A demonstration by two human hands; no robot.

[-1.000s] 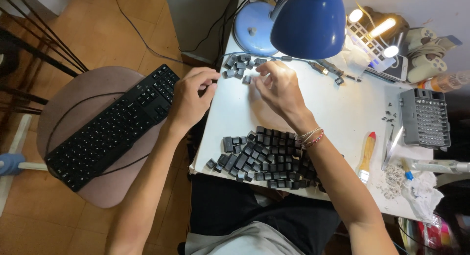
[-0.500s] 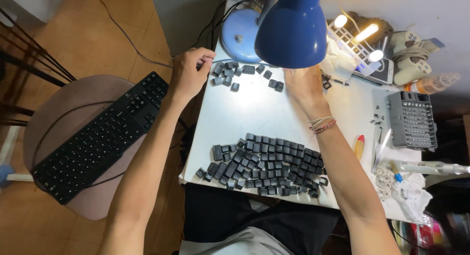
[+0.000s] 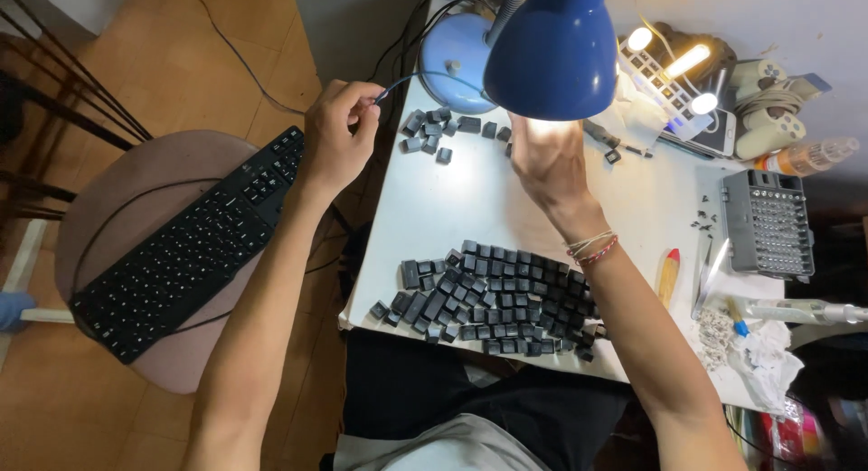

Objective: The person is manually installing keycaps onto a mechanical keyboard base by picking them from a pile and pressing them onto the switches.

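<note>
1. White table (image 3: 506,209) fills the middle of the head view, with wooden floor and a round stool (image 3: 108,209) at 9 o'clock. A black keyboard (image 3: 190,245) lies across the stool, clear of the table.
2. Blue desk lamp (image 3: 551,46) hangs over the 12 o'clock edge of the table.
3. Large batch of loose keycaps (image 3: 488,299) sits in rough rows at 6 o'clock, near the person's lap. A small cluster of keycaps (image 3: 434,132) lies at 11 o'clock, just beside the lamp's base.
4. Left hand (image 3: 339,136) is raised off the table's 10 o'clock corner. Its thumb and fingers are pinched closed on a thin wire (image 3: 389,87) that runs toward the lamp base.
5. Right hand (image 3: 547,159) is at 12 o'clock, directly under the lamp shade, which hides the fingertips. I cannot tell whether they are closed on a keycap or empty.
6. A grey bit case (image 3: 768,222) is at 3 o'clock, and an orange pen-like tool (image 3: 667,277) at 4 o'clock. Neither is touched.
7. Judgement: the step in hand looks like handling single keycaps at the far cluster, with the large batch set aside.
8. Judgement: any pick from that cluster calls for a fine fingertip pinch on one cap, without knocking its neighbours or snagging the wire.
</note>
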